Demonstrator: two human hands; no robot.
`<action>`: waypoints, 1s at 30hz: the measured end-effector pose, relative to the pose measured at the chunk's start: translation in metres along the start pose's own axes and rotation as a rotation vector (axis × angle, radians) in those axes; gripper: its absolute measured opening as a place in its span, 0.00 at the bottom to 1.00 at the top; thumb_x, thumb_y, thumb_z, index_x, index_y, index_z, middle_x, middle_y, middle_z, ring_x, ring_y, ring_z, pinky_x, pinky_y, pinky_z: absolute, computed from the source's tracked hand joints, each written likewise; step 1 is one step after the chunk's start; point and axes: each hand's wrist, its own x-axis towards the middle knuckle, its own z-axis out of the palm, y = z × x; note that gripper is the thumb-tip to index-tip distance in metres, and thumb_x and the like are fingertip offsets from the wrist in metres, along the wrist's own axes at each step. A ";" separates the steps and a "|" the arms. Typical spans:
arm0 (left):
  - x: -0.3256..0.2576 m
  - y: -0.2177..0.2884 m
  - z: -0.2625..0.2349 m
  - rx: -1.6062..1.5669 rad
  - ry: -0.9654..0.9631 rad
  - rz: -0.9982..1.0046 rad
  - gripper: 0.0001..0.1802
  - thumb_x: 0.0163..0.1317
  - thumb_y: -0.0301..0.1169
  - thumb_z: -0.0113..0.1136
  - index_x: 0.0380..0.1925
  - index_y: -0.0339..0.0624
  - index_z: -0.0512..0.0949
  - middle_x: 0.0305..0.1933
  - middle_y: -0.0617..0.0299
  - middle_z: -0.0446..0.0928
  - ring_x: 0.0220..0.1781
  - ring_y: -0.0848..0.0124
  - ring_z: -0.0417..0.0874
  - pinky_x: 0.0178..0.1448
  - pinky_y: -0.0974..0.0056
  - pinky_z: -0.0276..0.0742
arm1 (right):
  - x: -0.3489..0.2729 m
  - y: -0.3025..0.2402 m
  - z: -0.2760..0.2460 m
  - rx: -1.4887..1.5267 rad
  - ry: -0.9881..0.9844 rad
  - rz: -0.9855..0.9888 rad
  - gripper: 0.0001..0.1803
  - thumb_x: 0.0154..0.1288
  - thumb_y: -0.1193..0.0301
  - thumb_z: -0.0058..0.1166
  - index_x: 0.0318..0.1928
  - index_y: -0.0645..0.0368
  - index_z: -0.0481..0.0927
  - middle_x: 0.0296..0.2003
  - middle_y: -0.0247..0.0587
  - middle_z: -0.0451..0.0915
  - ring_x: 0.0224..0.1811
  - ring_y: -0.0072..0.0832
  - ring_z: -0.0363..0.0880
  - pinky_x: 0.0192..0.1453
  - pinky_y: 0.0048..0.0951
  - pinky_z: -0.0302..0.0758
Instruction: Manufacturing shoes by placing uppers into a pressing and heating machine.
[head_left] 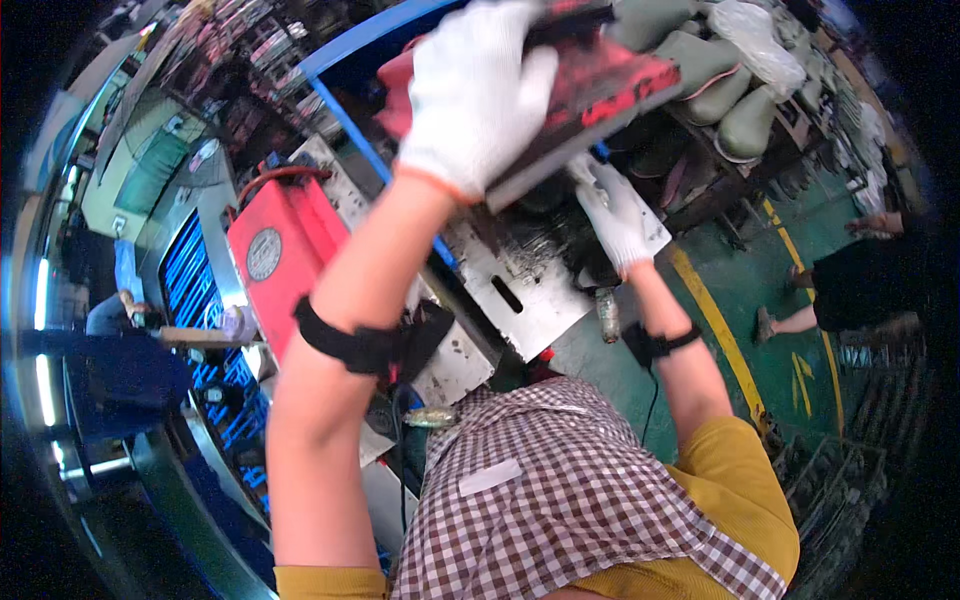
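Note:
My left hand, in a white glove, is raised high and grips a flat red and black slab-like piece by its near end. The slab tilts up toward a rack at the top. My right hand, also in a white glove, reaches forward below the slab and rests on the dark opening of a grey metal machine. Whether its fingers hold anything I cannot tell. Black straps sit on both forearms.
A red box unit stands left of the machine. Grey-green shoe lasts fill a rack at the upper right. Another person's legs are at the right on a green floor with yellow lines. A bottle stands by the machine.

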 end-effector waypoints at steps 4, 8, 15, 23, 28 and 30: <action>-0.067 0.016 0.064 0.127 0.164 0.152 0.30 0.60 0.31 0.65 0.64 0.44 0.74 0.52 0.48 0.79 0.63 0.49 0.78 0.70 0.41 0.69 | -0.128 0.026 -0.012 0.282 0.410 0.470 0.16 0.72 0.68 0.56 0.55 0.64 0.81 0.50 0.53 0.83 0.56 0.42 0.81 0.67 0.38 0.73; -0.127 0.010 0.110 0.151 0.070 0.198 0.33 0.57 0.28 0.64 0.66 0.44 0.73 0.51 0.51 0.77 0.65 0.46 0.76 0.71 0.36 0.66 | -0.207 0.054 0.017 0.020 -0.138 0.398 0.14 0.75 0.62 0.46 0.48 0.56 0.81 0.44 0.52 0.83 0.42 0.46 0.81 0.49 0.44 0.78; -0.218 -0.022 0.181 0.184 -0.064 0.213 0.36 0.57 0.28 0.64 0.69 0.47 0.70 0.59 0.55 0.72 0.76 0.44 0.67 0.75 0.29 0.58 | -0.228 0.019 -0.001 1.598 -0.283 1.199 0.26 0.77 0.34 0.42 0.40 0.40 0.76 0.28 0.24 0.75 0.24 0.19 0.66 0.28 0.28 0.63; -0.209 -0.016 0.193 0.210 0.040 0.286 0.34 0.55 0.28 0.63 0.65 0.48 0.71 0.56 0.58 0.72 0.67 0.48 0.73 0.71 0.32 0.62 | -0.172 0.078 -0.014 1.489 0.354 0.876 0.26 0.77 0.54 0.54 0.67 0.54 0.76 0.35 0.32 0.82 0.27 0.22 0.74 0.29 0.24 0.72; -0.209 -0.020 0.177 0.133 -0.041 0.249 0.37 0.55 0.26 0.63 0.68 0.47 0.70 0.63 0.56 0.73 0.73 0.43 0.69 0.77 0.28 0.53 | -0.113 0.046 0.000 0.958 0.709 0.922 0.16 0.75 0.70 0.55 0.60 0.54 0.78 0.36 0.30 0.77 0.29 0.20 0.73 0.35 0.25 0.73; -0.201 -0.003 0.143 0.048 -0.230 0.183 0.35 0.54 0.24 0.63 0.66 0.42 0.72 0.63 0.53 0.75 0.72 0.42 0.70 0.79 0.34 0.57 | -0.130 0.031 0.002 0.771 0.660 0.832 0.16 0.75 0.70 0.54 0.59 0.56 0.78 0.37 0.32 0.78 0.32 0.21 0.76 0.39 0.26 0.75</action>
